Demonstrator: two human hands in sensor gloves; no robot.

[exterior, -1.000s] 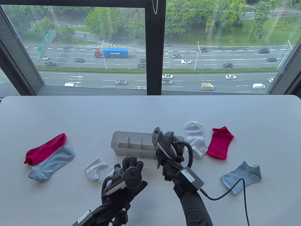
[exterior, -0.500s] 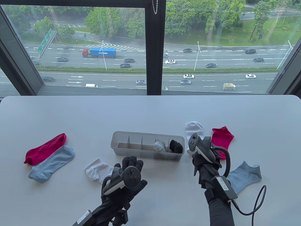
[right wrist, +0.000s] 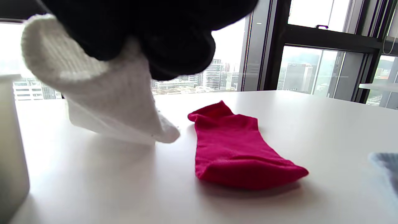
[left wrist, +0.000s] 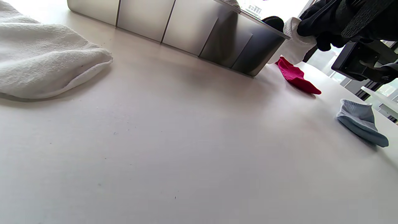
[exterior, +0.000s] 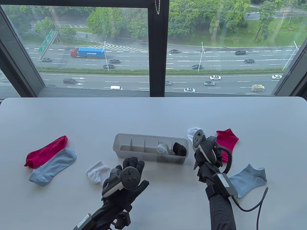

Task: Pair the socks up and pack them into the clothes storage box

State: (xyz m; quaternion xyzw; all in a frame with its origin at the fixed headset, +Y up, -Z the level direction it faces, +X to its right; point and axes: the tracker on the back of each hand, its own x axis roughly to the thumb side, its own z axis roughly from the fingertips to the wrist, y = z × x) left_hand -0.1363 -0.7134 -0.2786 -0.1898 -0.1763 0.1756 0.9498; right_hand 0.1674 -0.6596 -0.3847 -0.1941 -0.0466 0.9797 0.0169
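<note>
Right wrist view only: right hand [right wrist: 140,34] fingers [right wrist: 183,53] pinch white sock [right wrist: 108,102], lifted, toe touching bench [right wrist: 311,118].
Table view: sock mostly hidden beside box [exterior: 120,148].
Left hand [exterior: 128,178]: flat, relaxed.

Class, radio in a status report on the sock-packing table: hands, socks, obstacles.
Right hand grips white sock, lifting. Left hand open, idle beside other white sock. Grey divided storage box holds two pairs. Nothing in the way.
</note>
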